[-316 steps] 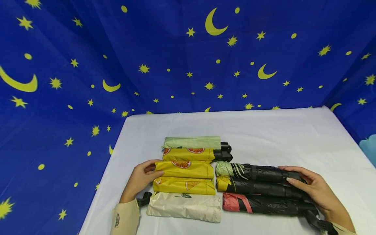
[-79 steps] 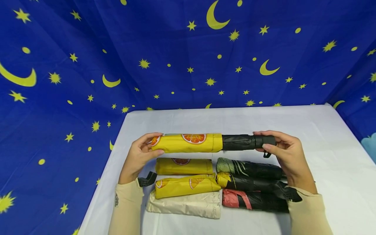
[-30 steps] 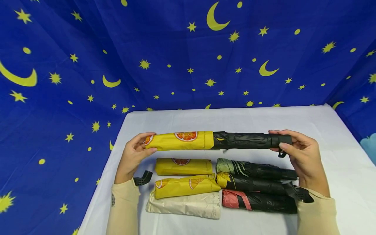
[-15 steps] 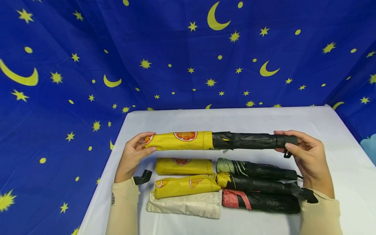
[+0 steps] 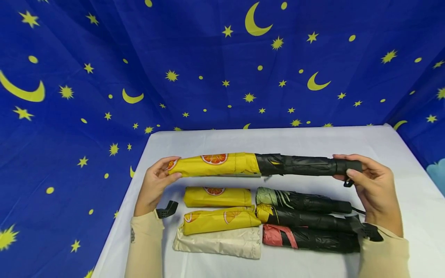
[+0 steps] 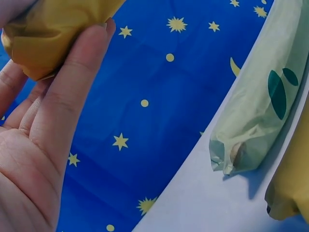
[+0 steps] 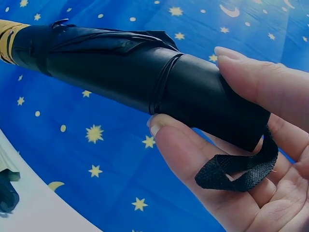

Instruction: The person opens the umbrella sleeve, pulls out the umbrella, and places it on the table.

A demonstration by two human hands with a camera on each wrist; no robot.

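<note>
A folded black umbrella sits partly inside a yellow sleeve printed with orange slices, raised over the table. My left hand pinches the sleeve's left end between thumb and fingers. At the other end, my right hand grips the umbrella's black handle, and a wrist strap loops below it in the right wrist view. A pale green sleeve with leaf prints shows in the left wrist view; the raised sleeve mostly hides it in the head view.
On the white table lie two yellow sleeves and a cream sleeve at left. Three folded black umbrellas lie beside them: one green-tipped, one yellow-tipped, one red-tipped. A blue star-printed cloth hangs behind.
Earlier both hands were lower, at other sleeves and umbrellas. Since then the yellow-sleeved umbrella was lifted, and my right hand has moved right, drawing more black umbrella out; my left hand shifted slightly left.
</note>
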